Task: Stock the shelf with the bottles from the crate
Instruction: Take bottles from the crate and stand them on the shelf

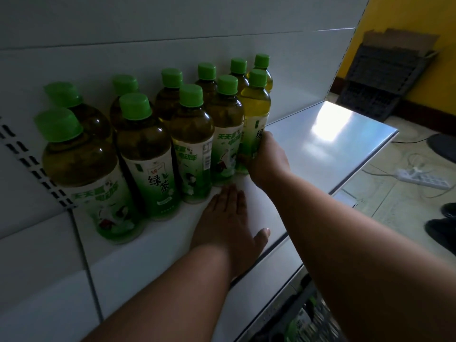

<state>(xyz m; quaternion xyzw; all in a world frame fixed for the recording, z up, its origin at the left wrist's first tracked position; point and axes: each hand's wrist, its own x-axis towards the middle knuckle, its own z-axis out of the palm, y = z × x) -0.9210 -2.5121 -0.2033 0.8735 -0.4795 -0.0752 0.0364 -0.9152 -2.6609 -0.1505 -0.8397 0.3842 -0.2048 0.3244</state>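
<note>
On the white shelf (320,144), our right hand (267,159) wraps its fingers around the rightmost front bottle (254,119), gripping its label. Our left hand (227,218) lies flat, fingers spread, holding nothing

Bottle labels carry Chinese print. Second front-row bottle (145,154), 9 o'clock: "绿茶" in large dark characters. Rightmost front bottle (254,119), 12 o'clock: "绿" visible, the rest hidden by a hand (267,159). Green text on the other labels is too blurred to read.
</note>
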